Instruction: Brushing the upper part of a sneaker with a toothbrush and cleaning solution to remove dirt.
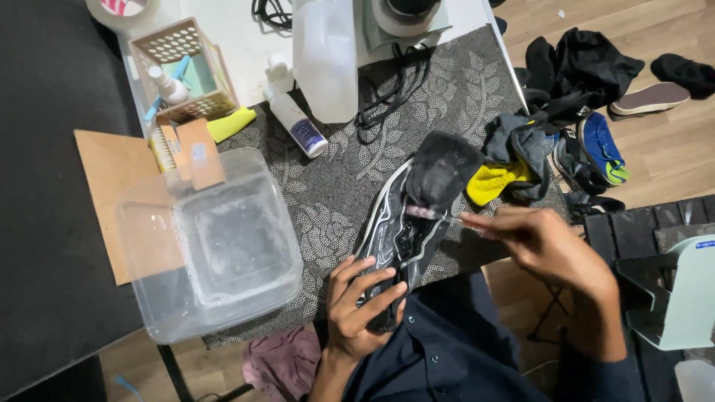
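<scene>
Two hands work on one shoe point(398, 227). The left hand point(357, 301) is clamped on the shoe's near end, fingers wrapped over its top, holding it tilted over the table edge above the person's dark shirt point(439, 350). The right hand point(547, 242) is closed on the handle of a toothbrush point(439, 216); the bristle head reaches left from its fingertips and touches the shoe's side near the middle. A dark cloth point(439, 171) is stuffed in or draped over the shoe's far end, just beyond the brush.

Left of the left hand stands a clear tub point(216, 246) with water in it, resting partly on a sheet of cardboard point(104, 171). Below that hand, near the floor, lies a pink rag point(283, 365). Everything sits on a leaf-patterned mat point(335, 179).

Beyond the right hand is a heap of grey and yellow cloths point(506, 167) at the mat's edge. Farther on, past the tub, lie a white bottle point(294, 119) on its side, a yellow sponge point(231, 123) and a lattice basket point(186, 67) holding a small bottle. A large translucent jug point(324, 56) stands beyond the white bottle.

Right of the right hand, on the wooden floor, are more shoes point(596, 152) and dark clothes point(588, 63).
</scene>
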